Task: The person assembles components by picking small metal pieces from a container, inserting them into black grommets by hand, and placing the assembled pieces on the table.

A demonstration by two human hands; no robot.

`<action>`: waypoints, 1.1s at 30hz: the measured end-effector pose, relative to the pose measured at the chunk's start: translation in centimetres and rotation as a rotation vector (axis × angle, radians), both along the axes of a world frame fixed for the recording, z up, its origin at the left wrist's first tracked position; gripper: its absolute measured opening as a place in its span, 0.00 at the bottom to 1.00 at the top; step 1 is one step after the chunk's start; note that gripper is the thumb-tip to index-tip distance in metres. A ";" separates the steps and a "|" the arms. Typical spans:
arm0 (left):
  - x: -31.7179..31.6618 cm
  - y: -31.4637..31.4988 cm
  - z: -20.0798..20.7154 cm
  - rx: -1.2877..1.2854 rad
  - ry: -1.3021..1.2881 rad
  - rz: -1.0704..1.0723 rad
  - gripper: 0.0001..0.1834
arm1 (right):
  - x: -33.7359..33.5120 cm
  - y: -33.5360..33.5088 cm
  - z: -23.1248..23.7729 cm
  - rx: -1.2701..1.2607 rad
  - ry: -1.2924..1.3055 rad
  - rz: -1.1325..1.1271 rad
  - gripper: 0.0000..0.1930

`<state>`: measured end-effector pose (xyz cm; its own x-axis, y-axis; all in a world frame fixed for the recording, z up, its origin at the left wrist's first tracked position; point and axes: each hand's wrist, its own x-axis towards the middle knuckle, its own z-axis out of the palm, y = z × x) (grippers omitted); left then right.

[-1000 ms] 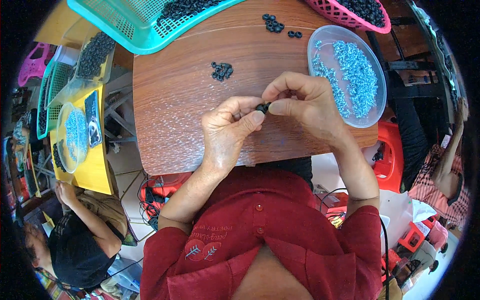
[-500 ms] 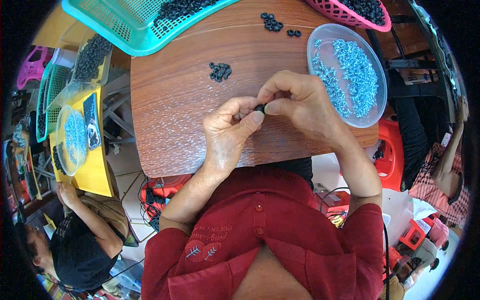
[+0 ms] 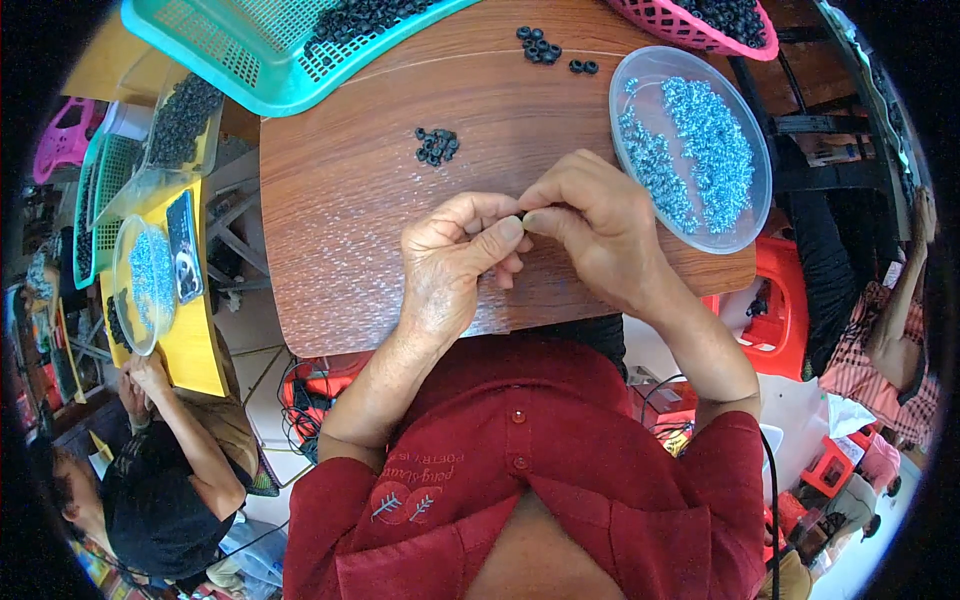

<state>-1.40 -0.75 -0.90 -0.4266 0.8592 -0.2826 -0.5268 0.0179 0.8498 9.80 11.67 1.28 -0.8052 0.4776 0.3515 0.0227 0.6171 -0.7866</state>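
Right hand shifted slightly leftward from tub, fingertips pinched against those of left hand, likewise pinched; contents hidden. Black rings left of tub.

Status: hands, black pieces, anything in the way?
Left hand and right hand pinching close together, anything between hidden. Loose black pieces piled beyond on table. Possible snag: clear tub of blue pieces near right hand.

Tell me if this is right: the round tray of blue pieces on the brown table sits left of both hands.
Wrong side: in the head view, the round tray of blue pieces on the brown table sits to the right of the left hand and right hand.
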 end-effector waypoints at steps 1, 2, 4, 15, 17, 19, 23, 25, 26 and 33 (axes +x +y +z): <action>0.1 0.0 0.1 -0.007 -0.015 0.007 0.09 | 0.2 -0.3 -0.1 0.055 0.018 -0.014 0.05; 0.1 0.0 0.2 -0.007 -0.014 0.007 0.09 | 0.3 -0.5 -0.1 0.110 0.036 -0.028 0.06; 0.2 0.0 0.5 -0.054 -0.040 0.022 0.06 | 0.6 -0.8 -0.2 0.113 0.060 -0.022 0.07; 0.0 0.7 -0.1 -0.008 -0.181 0.097 0.07 | 0.6 -1.4 0.1 0.207 0.103 -0.064 0.14; 0.2 0.9 -0.3 -0.001 -0.171 0.118 0.06 | 0.4 -1.7 -0.5 0.314 0.066 -0.054 0.16; 0.4 1.1 -0.2 0.026 -0.155 0.147 0.06 | 0.1 -1.5 -1.0 0.410 0.084 -0.065 0.15; 0.5 1.1 0.1 0.016 -0.190 0.136 0.06 | -0.1 -1.5 -1.5 0.563 0.121 -0.096 0.15; 0.5 0.9 0.6 0.041 -0.238 0.088 0.08 | -0.1 -1.1 -1.8 0.557 0.135 -0.094 0.15; 0.3 0.7 0.5 0.041 -0.238 0.086 0.08 | 0.0 -0.9 -1.9 0.550 0.149 -0.089 0.15; 0.3 0.3 0.2 0.072 -0.038 -0.093 0.15 | 0.1 -0.7 -2.3 0.555 0.201 -0.090 0.18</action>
<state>-1.11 -0.47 -0.66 -0.3343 0.9132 -0.2331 -0.5576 0.0077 0.8300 9.94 10.95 -1.07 -0.6620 0.2428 0.7091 -0.0215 0.9395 -0.3418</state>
